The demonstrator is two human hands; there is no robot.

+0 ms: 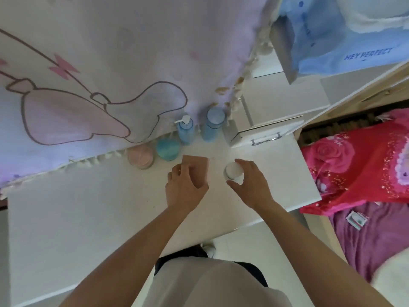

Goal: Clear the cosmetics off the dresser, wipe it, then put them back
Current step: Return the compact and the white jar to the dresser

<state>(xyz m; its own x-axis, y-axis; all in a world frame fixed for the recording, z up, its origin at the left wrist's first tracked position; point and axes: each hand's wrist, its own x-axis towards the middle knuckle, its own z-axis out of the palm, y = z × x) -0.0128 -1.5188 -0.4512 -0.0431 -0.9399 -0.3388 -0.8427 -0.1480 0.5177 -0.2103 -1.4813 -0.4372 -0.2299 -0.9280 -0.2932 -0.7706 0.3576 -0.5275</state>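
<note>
1. The right hand is curled round a small white jar; the thumb is set on the jar's near side and the fingers are wrapped over its far and right sides, so only the pale round lid is seen from above.
2. The white jar is held low over the white bench, near its right end; whether its base touches the surface cannot be told.
3. The left hand is laid on a flat pink-brown box, with the fingers curled over the box's near left part and the thumb bent at its near edge.
4. The box lies flat on the bench, just left of the white jar and apart from it.
5. Beyond the box, a teal jar and a pink jar are stood side by side, close together, at the back of the bench.
6. Behind them, a blue pump bottle and a taller blue bottle are stood upright against a hanging cloth printed with a pink cartoon figure.
7. To the right of the bottles, a small white drawer unit is set on the bench.
8. Past the bench's right end, a bed with a red floral cover is seen.
</note>
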